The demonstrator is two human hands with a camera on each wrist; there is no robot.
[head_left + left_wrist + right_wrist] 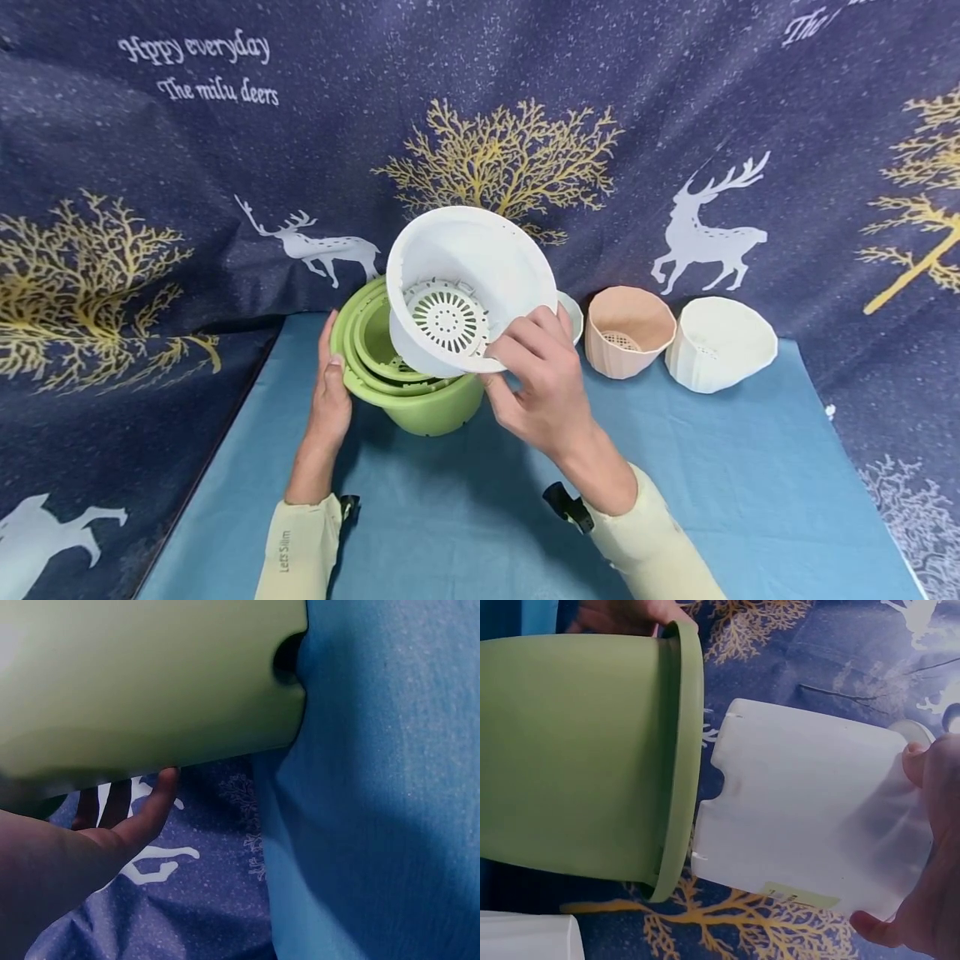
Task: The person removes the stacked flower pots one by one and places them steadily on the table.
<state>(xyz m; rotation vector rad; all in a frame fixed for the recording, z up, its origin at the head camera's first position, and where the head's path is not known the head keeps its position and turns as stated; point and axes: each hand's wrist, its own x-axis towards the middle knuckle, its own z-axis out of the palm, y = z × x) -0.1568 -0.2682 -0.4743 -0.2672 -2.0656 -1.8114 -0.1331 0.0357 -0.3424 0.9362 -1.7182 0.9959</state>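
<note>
Beyond the work, a peach ribbed plastic pot (630,329) and a cream faceted plastic pot (716,343) stood toward three o'clock on the blue cloth-covered desk (712,467). A smooth white round plastic pot (487,271), its rim pinched at five o'clock by the right hand (543,379), partly blocked the nested green round plastic pots (431,408), gripped at nine o'clock by the left hand (330,396). Only the right wrist view showed the white pot's yellowish label (799,894).

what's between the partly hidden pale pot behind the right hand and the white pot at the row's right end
The peach pot stands between them, as the head view shows.
</note>
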